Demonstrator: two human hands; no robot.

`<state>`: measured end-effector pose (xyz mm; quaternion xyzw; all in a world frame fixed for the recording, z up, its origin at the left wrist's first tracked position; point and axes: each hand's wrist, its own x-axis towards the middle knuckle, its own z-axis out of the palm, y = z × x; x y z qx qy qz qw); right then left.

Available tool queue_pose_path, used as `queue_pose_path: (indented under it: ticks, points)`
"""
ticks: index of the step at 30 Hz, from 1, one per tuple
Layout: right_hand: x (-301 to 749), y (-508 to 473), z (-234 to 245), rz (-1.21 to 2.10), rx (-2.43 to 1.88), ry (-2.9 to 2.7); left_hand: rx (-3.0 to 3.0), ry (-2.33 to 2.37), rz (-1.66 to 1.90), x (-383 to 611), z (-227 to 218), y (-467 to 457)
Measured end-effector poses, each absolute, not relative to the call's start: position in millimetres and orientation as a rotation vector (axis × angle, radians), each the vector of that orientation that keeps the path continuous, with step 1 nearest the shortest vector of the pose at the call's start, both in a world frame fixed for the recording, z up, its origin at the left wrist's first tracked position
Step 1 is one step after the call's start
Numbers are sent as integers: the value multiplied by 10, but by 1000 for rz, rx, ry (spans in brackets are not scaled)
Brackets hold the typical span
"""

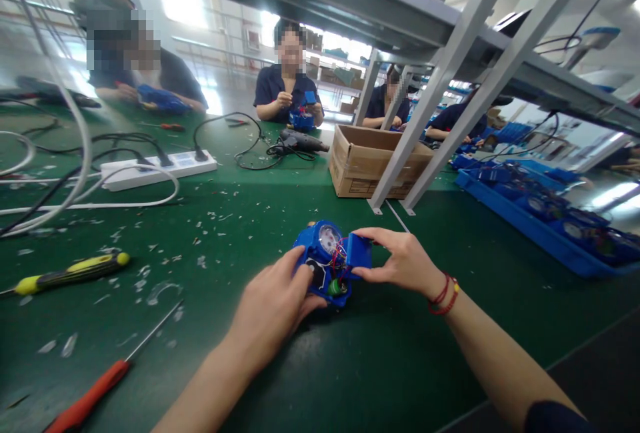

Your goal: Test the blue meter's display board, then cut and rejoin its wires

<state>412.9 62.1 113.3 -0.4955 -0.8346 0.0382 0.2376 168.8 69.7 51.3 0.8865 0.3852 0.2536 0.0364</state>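
A blue plastic device (325, 259) with a round dial, red wires and a green part inside lies on the green table (350, 366) in front of me. My left hand (273, 306) grips its left side, thumb on its open inner face. My right hand (400, 261) pinches the blue cover piece (359, 250) at the device's right side. A red bracelet sits on my right wrist.
A red-handled screwdriver (95, 389) and a yellow-black one (70, 274) lie at left. Behind are a white power strip (157, 168) with cables, a cardboard box (370, 161) and grey frame legs (425, 119). Blue trays (545, 219) of devices stand right. Several people work across the table.
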Motion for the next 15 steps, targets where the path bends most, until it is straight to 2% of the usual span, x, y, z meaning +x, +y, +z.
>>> queue_pose_path:
  ticks: [2,8,11,15]
  points:
    - [4057,572,1122,82,-1365,-2282,2696,1162,766,1614,586,718]
    - [3742,109,811,-88,-1525,-2098,2517,814,1050,1439,746,696]
    - [3544,-135,606,-129,-1607,-1976,2626,745,893,1352,850,634]
    - [3319,-372,451,-21,-1624,-1847,3078,792,541,1225,985,517]
